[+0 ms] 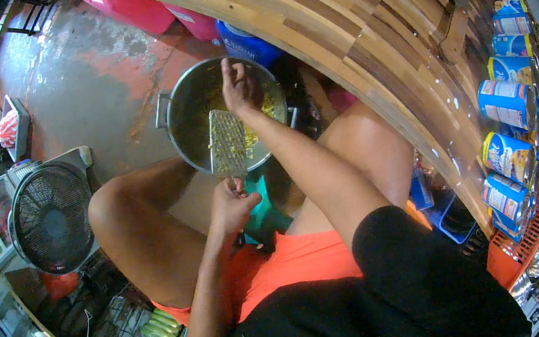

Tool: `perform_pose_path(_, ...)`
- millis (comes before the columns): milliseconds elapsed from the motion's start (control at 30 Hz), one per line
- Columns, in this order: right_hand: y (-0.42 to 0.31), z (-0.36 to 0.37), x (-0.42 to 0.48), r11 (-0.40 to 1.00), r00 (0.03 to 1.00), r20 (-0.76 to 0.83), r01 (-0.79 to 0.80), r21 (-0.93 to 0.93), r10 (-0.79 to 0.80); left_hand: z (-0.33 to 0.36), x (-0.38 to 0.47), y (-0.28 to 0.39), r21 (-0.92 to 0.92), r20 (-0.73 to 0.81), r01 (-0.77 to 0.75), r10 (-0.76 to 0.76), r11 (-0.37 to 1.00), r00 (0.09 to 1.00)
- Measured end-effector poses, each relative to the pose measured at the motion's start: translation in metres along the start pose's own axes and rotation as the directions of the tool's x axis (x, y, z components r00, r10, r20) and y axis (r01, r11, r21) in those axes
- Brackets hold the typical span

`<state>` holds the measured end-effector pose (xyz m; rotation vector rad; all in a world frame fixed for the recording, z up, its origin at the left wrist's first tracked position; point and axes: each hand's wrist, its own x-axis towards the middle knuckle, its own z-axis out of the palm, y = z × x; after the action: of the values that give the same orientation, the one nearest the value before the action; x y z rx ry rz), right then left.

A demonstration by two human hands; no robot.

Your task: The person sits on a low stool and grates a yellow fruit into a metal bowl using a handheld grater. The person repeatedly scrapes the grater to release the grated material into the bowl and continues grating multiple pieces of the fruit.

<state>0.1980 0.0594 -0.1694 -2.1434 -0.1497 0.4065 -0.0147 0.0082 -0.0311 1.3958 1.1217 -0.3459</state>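
A flat metal grater (pixel 227 143) leans over the near rim of a large metal pot (pixel 183 152), its rough face showing. My left hand (pixel 233 205) is closed around the grater's lower end, just outside the pot. Over the pot, to the right of the grater's top, is my right hand (pixel 240 89), with its fingers partly raised; whether anything lies in its palm cannot be told. Yellowish shredded food (pixel 268 106) lies inside the pot, partly hidden by my right forearm and the grater.
A wooden table (pixel 332 28) curves along the upper right, bearing rows of blue cans (pixel 505 104) and an orange plastic basket (pixel 505 259). Beyond the pot stand a blue container (pixel 248 46) and pink containers (pixel 136 10). A fan (pixel 52 219) stands at left, beside my knee.
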Motion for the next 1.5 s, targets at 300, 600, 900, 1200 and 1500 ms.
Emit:
perform_pose_path(300, 0.009, -0.007, -0.004, 0.698, 0.786, 0.515, -0.154, 0.699, -0.343, 0.002, 0.033, 0.022, -0.172, -0.182, -0.017, -0.015, 0.985, 0.983)
perform_pose_path(600, -0.029, -0.030, -0.054, 0.917, 0.915, 0.153, 0.389, -0.085, -0.374, 0.005, 0.020, 0.014, 0.102, -0.020, -0.110, 0.112, 0.989, 0.993)
perform_pose_path(900, 0.027, 0.013, 0.020, 0.896, 0.848, 0.438, -0.408, 0.175, 0.300, 0.005, 0.007, 0.006, 0.017, 0.029, -0.027, 0.027, 0.999, 0.999)
perform_pose_path(1200, -0.019, -0.016, -0.056, 0.703, 0.643, 0.576, 0.693, -0.158, -0.504, 0.003, 0.035, 0.014, -0.215, -0.027, 0.021, -0.027, 0.976, 0.999)
perform_pose_path(1500, -0.019, -0.006, -0.024, 0.982, 0.940, 0.286, 0.169, 0.080, -0.185, 0.010, 0.018, 0.016, -0.086, 0.036, -0.043, 0.046, 0.995, 0.998)
